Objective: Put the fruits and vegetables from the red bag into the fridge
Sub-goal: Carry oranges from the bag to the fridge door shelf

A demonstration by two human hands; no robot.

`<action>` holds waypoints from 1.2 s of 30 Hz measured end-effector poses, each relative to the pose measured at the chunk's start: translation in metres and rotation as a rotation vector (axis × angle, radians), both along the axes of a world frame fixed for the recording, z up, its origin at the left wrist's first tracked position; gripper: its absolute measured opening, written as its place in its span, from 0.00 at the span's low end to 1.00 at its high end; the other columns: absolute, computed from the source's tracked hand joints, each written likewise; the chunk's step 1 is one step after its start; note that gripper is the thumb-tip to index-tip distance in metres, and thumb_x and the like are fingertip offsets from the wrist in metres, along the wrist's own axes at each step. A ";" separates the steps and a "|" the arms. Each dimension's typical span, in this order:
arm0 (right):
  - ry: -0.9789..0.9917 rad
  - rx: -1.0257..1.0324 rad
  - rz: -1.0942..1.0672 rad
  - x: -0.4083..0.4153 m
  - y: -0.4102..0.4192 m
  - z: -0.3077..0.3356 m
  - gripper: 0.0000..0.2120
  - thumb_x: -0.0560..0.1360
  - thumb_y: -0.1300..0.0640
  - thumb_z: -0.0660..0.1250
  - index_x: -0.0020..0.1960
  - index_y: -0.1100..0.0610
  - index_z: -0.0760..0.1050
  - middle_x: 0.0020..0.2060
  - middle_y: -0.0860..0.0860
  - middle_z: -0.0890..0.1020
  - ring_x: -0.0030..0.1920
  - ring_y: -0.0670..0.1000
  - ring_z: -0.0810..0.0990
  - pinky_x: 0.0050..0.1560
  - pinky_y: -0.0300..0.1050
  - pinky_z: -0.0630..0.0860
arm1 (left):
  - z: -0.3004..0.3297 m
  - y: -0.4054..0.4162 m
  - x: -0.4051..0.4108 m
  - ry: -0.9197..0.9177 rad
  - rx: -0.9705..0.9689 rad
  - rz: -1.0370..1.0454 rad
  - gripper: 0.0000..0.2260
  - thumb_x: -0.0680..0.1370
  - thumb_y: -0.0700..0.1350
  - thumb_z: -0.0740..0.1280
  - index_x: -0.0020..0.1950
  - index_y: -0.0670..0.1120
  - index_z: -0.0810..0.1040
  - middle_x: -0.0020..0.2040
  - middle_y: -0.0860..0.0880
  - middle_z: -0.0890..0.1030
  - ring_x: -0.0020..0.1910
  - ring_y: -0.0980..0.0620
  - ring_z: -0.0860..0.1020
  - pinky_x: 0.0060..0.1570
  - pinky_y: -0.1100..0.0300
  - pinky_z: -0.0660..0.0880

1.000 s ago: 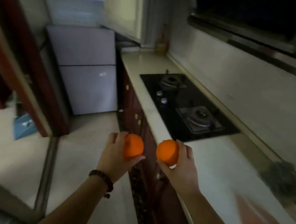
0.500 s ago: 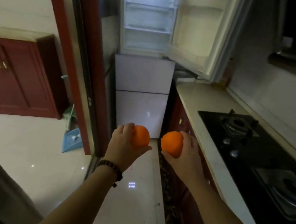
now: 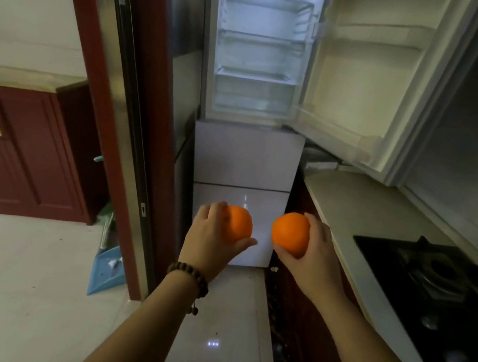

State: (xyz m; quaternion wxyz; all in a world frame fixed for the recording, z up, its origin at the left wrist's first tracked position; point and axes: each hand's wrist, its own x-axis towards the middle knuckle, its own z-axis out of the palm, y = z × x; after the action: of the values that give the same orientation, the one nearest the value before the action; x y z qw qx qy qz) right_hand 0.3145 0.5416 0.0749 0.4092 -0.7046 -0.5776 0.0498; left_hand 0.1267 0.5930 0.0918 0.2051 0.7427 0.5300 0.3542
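Both hands are full: the left hand is wrapped around one orange, the right hand around another orange, so two go in one trip. At twelve o'clock the fridge stands open, its shelves bare.

Fridge ahead, counter to its right
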 end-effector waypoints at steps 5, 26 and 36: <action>0.029 0.049 0.018 0.028 0.122 0.003 0.41 0.68 0.47 0.74 0.73 0.52 0.56 0.70 0.53 0.63 0.63 0.56 0.72 0.50 0.44 0.71 | -0.002 0.121 0.022 0.027 0.051 0.018 0.39 0.65 0.61 0.74 0.69 0.50 0.62 0.67 0.49 0.66 0.62 0.49 0.70 0.55 0.58 0.70; -0.093 0.260 -0.342 0.203 0.438 0.121 0.40 0.64 0.50 0.77 0.70 0.55 0.63 0.66 0.56 0.70 0.60 0.54 0.73 0.55 0.45 0.69 | 0.106 0.555 0.203 -0.066 0.211 -0.554 0.35 0.67 0.54 0.75 0.69 0.50 0.64 0.66 0.49 0.65 0.60 0.50 0.69 0.56 0.56 0.70; -0.082 -0.020 -0.515 0.261 0.518 0.148 0.38 0.62 0.50 0.78 0.68 0.53 0.66 0.62 0.51 0.71 0.59 0.51 0.72 0.58 0.47 0.71 | 0.155 0.682 0.323 0.213 0.294 -1.071 0.36 0.69 0.54 0.73 0.73 0.53 0.60 0.67 0.49 0.68 0.65 0.50 0.67 0.64 0.51 0.68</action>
State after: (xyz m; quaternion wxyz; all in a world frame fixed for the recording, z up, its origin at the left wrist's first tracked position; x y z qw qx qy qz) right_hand 0.5757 1.0592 0.2225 0.3776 -0.8339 -0.3947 -0.0790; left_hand 0.4495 1.2745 0.2464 0.1957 0.9604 0.0419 0.1939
